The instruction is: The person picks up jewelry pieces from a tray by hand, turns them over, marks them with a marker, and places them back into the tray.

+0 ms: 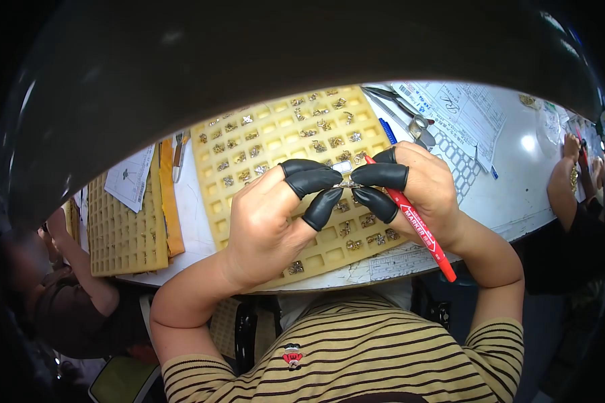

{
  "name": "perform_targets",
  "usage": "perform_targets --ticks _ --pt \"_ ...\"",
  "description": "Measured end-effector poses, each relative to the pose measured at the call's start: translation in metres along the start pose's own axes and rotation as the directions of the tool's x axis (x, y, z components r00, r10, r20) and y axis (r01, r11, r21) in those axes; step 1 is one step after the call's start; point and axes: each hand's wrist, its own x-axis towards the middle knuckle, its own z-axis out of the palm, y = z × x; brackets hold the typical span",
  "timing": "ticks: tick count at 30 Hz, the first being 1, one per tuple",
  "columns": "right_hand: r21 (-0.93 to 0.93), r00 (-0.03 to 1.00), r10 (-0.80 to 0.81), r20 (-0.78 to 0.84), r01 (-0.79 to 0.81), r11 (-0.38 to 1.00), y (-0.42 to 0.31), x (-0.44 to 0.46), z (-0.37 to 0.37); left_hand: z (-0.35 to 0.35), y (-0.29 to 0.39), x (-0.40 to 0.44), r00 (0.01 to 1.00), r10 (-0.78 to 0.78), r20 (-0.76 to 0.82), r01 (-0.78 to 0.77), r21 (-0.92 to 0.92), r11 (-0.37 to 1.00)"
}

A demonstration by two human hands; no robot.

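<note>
work table: a white table (521, 191) is supporting trays, papers and tools.
wearer: a person in a striped shirt (383, 342) is facing the near table edge, both forearms reaching over it.
neighbours: a co-worker (81, 269) is occupying the left side of the view; another co-worker's arm (563, 178) is showing at the right.
main tray: a large yellow tray (333, 269) is lying beneath both hands, its rows of compartments holding many small ornaments (247, 119).
side tray: a second yellow tray (134, 269) is lying to the left; a printed sheet (129, 178) is covering part of it, and an orange envelope (171, 208) is lying along its right edge.
documents: printed papers (464, 111) are lying beyond the right hand.
left hand: the left hand (265, 201), wearing black finger covers (312, 180), is pinching nearly closed, its tips meeting at one small metal piece.
right hand: the right hand (423, 178), similarly covered, is pinching the same piece from the opposite side, its tips almost together.
marker: a red marker (417, 228) is running behind the right index finger and slanting down across the thumb side.
hand tool: a slim tool (178, 158) is lying between the trays.
workpiece: the small metal piece (347, 183) is sitting between both sets of fingertips, above the main tray; its finer shape is being hidden.
</note>
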Motion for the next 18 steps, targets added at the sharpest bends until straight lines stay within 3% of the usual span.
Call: perform_targets --ticks 10,12,18 --pt "0.018 1.0 -0.01 -0.022 0.01 1.0 0.0002 -0.0015 0.0011 -0.0003 0.0019 0.0005 0.999 -0.021 0.027 0.02 0.008 1.0" --pt "0.017 1.0 -0.013 -0.023 0.013 1.0 0.0006 -0.0017 0.001 0.0 0.0056 0.0017 0.996 -0.083 0.022 0.084 -0.002 0.997" --pt "0.003 1.0 -0.003 0.004 0.003 1.0 -0.0003 -0.0028 -0.0002 -0.0009 0.0018 0.0007 0.999 -0.009 0.039 0.009 -0.012 1.0"
